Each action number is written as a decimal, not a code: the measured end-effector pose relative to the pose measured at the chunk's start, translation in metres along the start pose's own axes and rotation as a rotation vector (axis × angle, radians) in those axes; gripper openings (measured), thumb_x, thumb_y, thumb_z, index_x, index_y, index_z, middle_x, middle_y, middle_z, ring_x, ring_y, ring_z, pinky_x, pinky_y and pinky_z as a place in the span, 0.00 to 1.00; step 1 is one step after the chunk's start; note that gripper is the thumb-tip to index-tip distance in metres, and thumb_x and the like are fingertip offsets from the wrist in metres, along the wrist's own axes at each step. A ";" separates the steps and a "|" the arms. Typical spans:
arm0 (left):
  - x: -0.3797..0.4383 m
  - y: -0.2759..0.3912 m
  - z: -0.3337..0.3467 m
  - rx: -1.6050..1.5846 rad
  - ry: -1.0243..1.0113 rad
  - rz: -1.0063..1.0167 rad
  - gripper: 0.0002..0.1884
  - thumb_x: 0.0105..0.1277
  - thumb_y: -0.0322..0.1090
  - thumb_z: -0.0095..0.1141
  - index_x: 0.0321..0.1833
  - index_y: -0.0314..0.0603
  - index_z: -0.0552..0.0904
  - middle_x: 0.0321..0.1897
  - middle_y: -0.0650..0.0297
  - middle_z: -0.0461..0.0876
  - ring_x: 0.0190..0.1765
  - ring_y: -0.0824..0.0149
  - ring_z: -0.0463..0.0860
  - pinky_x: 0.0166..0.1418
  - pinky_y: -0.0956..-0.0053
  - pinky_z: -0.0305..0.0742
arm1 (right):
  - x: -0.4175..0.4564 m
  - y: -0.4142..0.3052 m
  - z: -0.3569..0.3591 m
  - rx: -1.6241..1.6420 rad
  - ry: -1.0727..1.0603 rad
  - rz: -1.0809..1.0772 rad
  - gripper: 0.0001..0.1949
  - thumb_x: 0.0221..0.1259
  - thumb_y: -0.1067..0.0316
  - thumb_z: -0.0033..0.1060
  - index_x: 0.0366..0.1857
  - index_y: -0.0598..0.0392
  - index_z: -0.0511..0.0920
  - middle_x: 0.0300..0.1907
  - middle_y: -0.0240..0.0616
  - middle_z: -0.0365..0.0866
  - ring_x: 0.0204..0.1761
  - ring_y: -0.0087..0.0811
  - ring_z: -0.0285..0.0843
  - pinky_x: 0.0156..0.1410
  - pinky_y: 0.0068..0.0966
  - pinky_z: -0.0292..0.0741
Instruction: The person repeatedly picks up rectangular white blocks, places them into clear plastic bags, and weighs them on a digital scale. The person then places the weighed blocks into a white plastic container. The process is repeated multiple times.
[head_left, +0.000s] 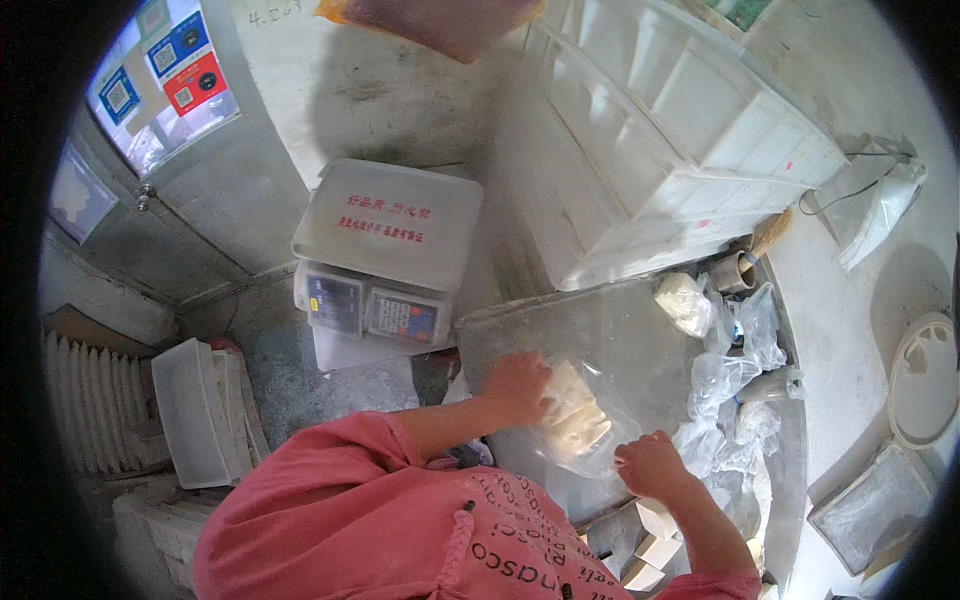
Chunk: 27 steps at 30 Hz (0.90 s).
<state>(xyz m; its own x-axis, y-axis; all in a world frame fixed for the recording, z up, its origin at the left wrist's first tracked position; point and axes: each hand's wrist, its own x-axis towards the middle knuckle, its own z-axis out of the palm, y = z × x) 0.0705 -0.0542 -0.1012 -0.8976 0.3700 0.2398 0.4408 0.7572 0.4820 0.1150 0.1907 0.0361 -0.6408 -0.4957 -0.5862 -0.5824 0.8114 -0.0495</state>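
A stack of pale, folded slabs, apparently food, lies in a clear plastic bag on the grey worktop before me. My left hand is at the left side of the slabs, its fingers blurred and partly hidden, so its grip is unclear. At the bag's lower right corner, my right hand has its fingers curled in on the plastic film. The slabs sit between my two hands, tilted in my view.
Crumpled clear bags and a pale filled bag line the worktop's right side. A brush stands in a cup. Large white crates rise behind. A digital scale bears a plastic tub. Small cartons lie below my right forearm.
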 end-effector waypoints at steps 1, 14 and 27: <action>0.004 0.000 -0.001 -0.032 -0.008 0.026 0.18 0.63 0.47 0.54 0.45 0.39 0.74 0.35 0.54 0.80 0.40 0.54 0.81 0.39 0.61 0.75 | -0.003 -0.003 -0.009 -0.003 0.018 0.000 0.07 0.55 0.60 0.52 0.28 0.48 0.79 0.28 0.38 0.82 0.39 0.40 0.80 0.50 0.43 0.66; 0.047 0.009 -0.135 -1.460 0.005 -0.448 0.12 0.68 0.35 0.46 0.51 0.39 0.67 0.19 0.67 0.69 0.22 0.75 0.68 0.26 0.80 0.64 | -0.011 -0.007 -0.120 -0.051 0.308 -0.137 0.05 0.42 0.65 0.57 0.16 0.51 0.75 0.20 0.39 0.75 0.30 0.43 0.75 0.41 0.39 0.68; 0.035 -0.133 -0.343 -0.570 0.689 -0.232 0.13 0.65 0.35 0.49 0.50 0.43 0.77 0.24 0.68 0.73 0.31 0.75 0.71 0.40 0.79 0.67 | 0.169 -0.082 -0.273 -0.061 0.903 -0.540 0.06 0.42 0.70 0.54 0.22 0.57 0.80 0.28 0.50 0.80 0.36 0.47 0.79 0.43 0.44 0.74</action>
<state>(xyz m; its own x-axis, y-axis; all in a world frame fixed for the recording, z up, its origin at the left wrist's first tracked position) -0.0182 -0.3268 0.1318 -0.8439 -0.2981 0.4460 0.3494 0.3255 0.8786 -0.0821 -0.0446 0.1616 -0.4087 -0.8537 0.3229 -0.9097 0.4096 -0.0686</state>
